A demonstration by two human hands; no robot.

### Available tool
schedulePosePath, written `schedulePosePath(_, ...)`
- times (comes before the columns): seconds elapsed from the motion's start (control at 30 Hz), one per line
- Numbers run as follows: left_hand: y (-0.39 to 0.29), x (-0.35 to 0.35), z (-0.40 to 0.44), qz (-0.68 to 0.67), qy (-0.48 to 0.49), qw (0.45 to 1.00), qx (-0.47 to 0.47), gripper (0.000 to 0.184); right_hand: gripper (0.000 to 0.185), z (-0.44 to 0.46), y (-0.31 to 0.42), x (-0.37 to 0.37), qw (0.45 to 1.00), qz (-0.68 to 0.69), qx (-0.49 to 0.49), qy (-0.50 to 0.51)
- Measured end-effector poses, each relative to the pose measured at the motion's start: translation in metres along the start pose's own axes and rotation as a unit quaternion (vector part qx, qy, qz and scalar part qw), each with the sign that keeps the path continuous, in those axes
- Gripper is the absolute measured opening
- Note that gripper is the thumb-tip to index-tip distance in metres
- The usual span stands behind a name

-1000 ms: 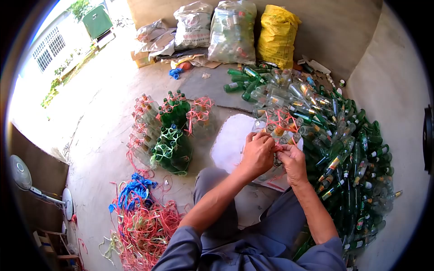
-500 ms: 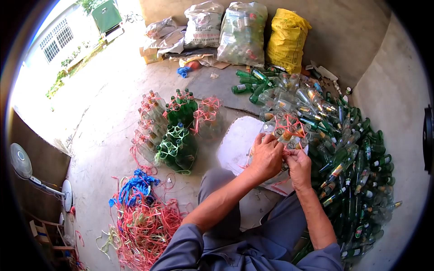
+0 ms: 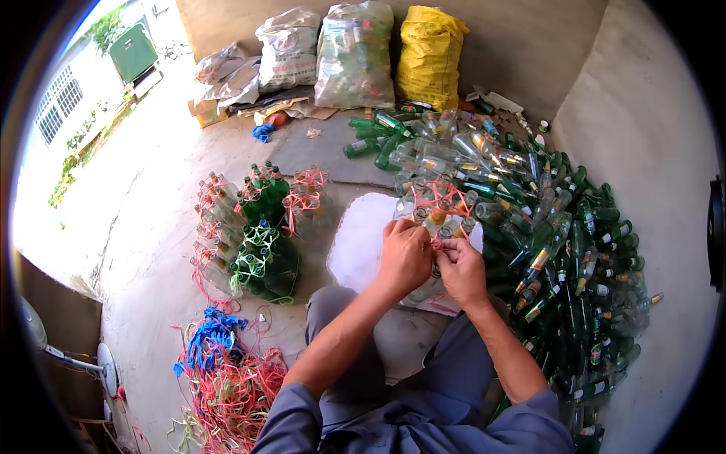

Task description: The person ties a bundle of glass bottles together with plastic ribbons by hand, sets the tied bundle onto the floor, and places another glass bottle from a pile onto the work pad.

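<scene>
Clear glass bottles (image 3: 437,216) stand bunched in front of me, their necks laced with pink plastic string (image 3: 441,195). They rest on a white board (image 3: 359,242) between my legs. At the near side of the bunch, my left hand (image 3: 405,256) is closed, knuckles up, on the string. My right hand (image 3: 461,271) pinches the string close beside it, thumb and forefinger together. The short piece of string between the hands is partly hidden by my fingers.
Loose green and clear bottles (image 3: 582,280) are heaped on the right. Tied bottle bundles (image 3: 266,261) stand to the left, beyond a tangle of pink string (image 3: 234,390) and blue strips (image 3: 213,340). Filled sacks (image 3: 431,60) line the back wall. A fan (image 3: 108,369) is at far left.
The view has swung to the right, so the surroundings sit further left. Both hands stay close together at the string, with the fingers slightly shifted.
</scene>
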State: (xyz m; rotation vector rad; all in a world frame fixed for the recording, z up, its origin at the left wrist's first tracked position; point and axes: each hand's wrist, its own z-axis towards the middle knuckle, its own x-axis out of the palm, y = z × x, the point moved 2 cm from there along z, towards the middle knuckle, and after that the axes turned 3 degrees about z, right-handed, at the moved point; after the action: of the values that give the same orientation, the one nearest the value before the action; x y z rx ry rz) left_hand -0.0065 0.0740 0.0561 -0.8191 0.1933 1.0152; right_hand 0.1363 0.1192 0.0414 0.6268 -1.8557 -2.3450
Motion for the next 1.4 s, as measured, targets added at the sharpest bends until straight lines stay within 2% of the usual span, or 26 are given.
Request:
schedulePosePath(0.07, -0.006, -0.006, 0.005, -0.008, -0.011, 0.998, -0.054, 0.018, 0.02, -0.007, 0.011, 0.0, 0.999, -0.043, -0.026, 0.002)
schedulePosePath(0.2, 0.008, 0.0, 0.002, -0.072, 0.035, 0.989, -0.122, 0.019, 0.023, -0.014, 0.017, 0.002, 0.996, -0.039, -0.075, -0.025)
schedulePosePath(0.3, 0.011, -0.001, 0.003, -0.166, 0.069, 0.963, -0.201, 0.02, 0.028, -0.022, 0.044, -0.001, 0.972, -0.166, -0.153, -0.067)
schedulePosePath(0.37, 0.016, 0.003, 0.001, -0.228, 0.083, 0.935, -0.26, 0.02, 0.024, -0.022, 0.051, -0.004, 0.959, -0.196, -0.18, -0.093)
schedulePosePath(0.4, 0.017, 0.002, 0.003, -0.233, 0.083, 0.937, -0.247, 0.02, 0.021, -0.022, 0.049, -0.004, 0.957, -0.199, -0.189, -0.095)
schedulePosePath(0.53, 0.014, 0.0, 0.005, -0.291, 0.106, 0.903, -0.297, 0.022, 0.013, -0.018, 0.052, 0.0, 0.955, -0.201, -0.199, -0.092)
schedulePosePath(0.6, 0.015, 0.0, 0.006, -0.305, 0.11, 0.893, -0.312, 0.023, 0.012, -0.014, 0.053, 0.001, 0.959, -0.21, -0.176, -0.075)
schedulePosePath(0.8, 0.017, 0.0, 0.005, -0.307, 0.104, 0.899, -0.294, 0.025, 0.015, 0.0, 0.051, 0.002, 0.946, -0.286, -0.149, -0.035)
schedulePosePath(0.83, 0.018, 0.001, 0.005, -0.316, 0.099, 0.889, -0.316, 0.026, 0.016, 0.001, 0.051, 0.001, 0.94, -0.309, -0.145, -0.032)
schedulePosePath(0.9, 0.017, -0.001, 0.006, -0.272, 0.103, 0.909, -0.297, 0.026, 0.015, 0.003, 0.055, 0.002, 0.948, -0.306, -0.085, 0.003)
schedulePosePath(0.97, 0.005, -0.007, 0.011, -0.338, 0.108, 0.869, -0.345, 0.026, 0.014, 0.004, 0.058, 0.001, 0.951, -0.299, -0.082, 0.015)
schedulePosePath(1.03, 0.009, -0.006, 0.009, -0.371, 0.116, 0.849, -0.359, 0.025, 0.014, 0.005, 0.053, 0.005, 0.948, -0.286, -0.137, -0.011)
schedulePosePath(1.17, 0.009, -0.006, 0.008, -0.376, 0.094, 0.85, -0.355, 0.026, 0.012, 0.01, 0.041, 0.008, 0.943, -0.294, -0.155, 0.003)
schedulePosePath(1.23, 0.013, -0.003, 0.005, -0.389, 0.086, 0.844, -0.361, 0.024, 0.012, 0.013, 0.047, 0.009, 0.949, -0.295, -0.108, 0.022)
schedulePosePath(1.4, 0.005, -0.008, 0.008, -0.429, 0.069, 0.824, -0.364, 0.023, 0.014, 0.01, 0.045, 0.015, 0.933, -0.324, -0.156, -0.012)
